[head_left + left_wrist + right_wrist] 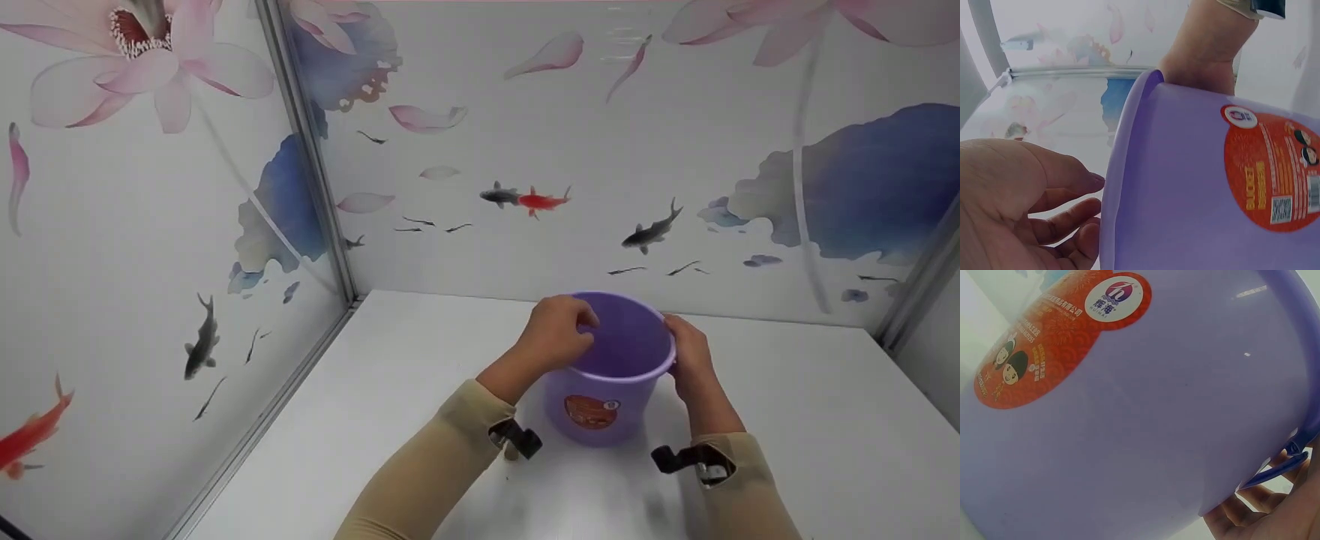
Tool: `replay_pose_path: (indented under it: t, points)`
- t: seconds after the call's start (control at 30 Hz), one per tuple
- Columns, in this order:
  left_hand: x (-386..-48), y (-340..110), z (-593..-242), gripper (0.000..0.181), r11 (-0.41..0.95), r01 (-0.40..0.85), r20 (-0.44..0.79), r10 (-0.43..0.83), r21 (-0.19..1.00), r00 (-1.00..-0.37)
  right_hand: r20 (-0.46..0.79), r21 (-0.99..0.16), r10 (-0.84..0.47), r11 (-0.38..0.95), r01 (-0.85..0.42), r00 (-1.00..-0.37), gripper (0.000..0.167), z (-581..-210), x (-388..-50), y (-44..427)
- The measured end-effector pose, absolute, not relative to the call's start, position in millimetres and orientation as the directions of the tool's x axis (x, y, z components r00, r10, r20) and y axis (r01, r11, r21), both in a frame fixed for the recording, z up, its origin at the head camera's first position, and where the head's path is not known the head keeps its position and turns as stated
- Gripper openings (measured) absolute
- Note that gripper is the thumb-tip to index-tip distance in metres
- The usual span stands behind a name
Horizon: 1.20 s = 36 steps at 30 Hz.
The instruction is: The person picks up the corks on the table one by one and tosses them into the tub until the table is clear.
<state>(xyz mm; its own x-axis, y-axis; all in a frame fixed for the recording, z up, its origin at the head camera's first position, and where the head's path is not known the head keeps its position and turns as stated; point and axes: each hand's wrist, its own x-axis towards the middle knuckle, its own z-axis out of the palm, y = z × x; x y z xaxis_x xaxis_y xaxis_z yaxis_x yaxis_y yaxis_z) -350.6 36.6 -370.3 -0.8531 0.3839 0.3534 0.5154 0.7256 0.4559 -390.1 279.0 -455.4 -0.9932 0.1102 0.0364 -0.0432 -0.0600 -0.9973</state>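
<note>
A purple plastic bucket stands upright on the white table, with a red-orange label on its near side. My left hand is over the bucket's left rim, fingers loosely bent and thumb apart from them. In the left wrist view its fingertips are close to the rim, and nothing shows between them; whether they touch it I cannot tell. My right hand grips the bucket's right side near the rim. The right wrist view has its fingers around a darker handle by the bucket wall. The bucket's floor is hidden.
White table surface extends to both sides of the bucket. Printed panels with fish and flowers stand behind and at the left, meeting at a metal corner post. Small black cameras are worn on both wrists.
</note>
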Motion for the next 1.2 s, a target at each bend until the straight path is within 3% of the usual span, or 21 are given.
replay_pose_path:
  t: [0.57, 1.2]
  points:
    - [-326.4, 12.5, -384.0, 0.015, 0.672, 0.605, 0.494, 0.387, 0.427, -0.778, 0.022, -0.994, 0.107, -0.1, -0.033, -0.994, 0.036, -456.0, -394.2, 280.4]
    - [-305.5, -10.4, -400.8, 0.012, 0.643, 0.653, 0.535, 0.415, 0.4, -0.736, 0.019, -0.998, 0.102, -0.064, -0.026, -0.995, 0.038, -455.9, -393.4, 281.0]
